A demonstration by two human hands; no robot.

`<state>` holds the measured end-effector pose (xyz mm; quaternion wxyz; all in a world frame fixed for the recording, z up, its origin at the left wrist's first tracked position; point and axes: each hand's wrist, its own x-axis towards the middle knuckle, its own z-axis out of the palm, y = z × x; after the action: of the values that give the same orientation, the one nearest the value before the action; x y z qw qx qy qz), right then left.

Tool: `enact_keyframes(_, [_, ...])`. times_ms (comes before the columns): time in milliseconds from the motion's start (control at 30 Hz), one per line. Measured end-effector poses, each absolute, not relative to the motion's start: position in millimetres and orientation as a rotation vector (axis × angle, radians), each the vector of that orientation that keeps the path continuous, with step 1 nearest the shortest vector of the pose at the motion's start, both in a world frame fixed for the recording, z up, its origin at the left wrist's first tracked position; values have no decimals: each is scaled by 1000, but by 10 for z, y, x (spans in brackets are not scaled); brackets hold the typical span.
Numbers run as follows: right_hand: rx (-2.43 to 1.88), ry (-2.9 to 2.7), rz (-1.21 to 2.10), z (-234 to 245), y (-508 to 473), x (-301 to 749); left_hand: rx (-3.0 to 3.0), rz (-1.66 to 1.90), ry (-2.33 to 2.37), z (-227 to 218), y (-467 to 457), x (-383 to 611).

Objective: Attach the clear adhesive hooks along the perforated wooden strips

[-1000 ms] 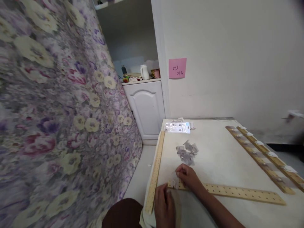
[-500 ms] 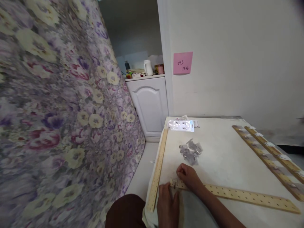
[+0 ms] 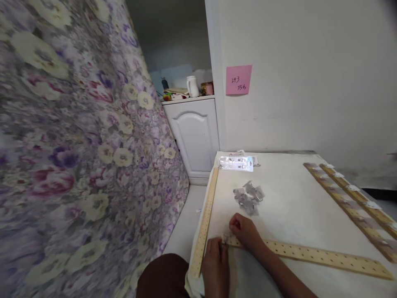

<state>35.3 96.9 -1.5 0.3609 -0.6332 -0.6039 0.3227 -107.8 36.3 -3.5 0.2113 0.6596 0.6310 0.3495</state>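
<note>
Wooden perforated strip [image 3: 322, 255] under right grip [image 3: 246, 232], end beside left grip [image 3: 216, 263], cannot tell what either grasps

The worktop [image 3: 285, 207] was draped in an off-white cloth [image 3: 279, 174]. A perforated wooden strip [image 3: 205, 227] ran along its left edge, and a second perforated strip [image 3: 322, 253] lay crosswise at the near side. Between that one and the clear blister pack [image 3: 236, 163] in the far left corner sat a loose heap of small clear packets [image 3: 248, 200] containing metal pieces. Two more wooden strips [image 3: 351, 208] lay side by side along the right.
</note>
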Motion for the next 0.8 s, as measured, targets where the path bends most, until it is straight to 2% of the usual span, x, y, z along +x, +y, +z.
enact_keyframes(800, [-1621,-1584,852,-40,994,365,1839,906,1725,-25,416,-1111])
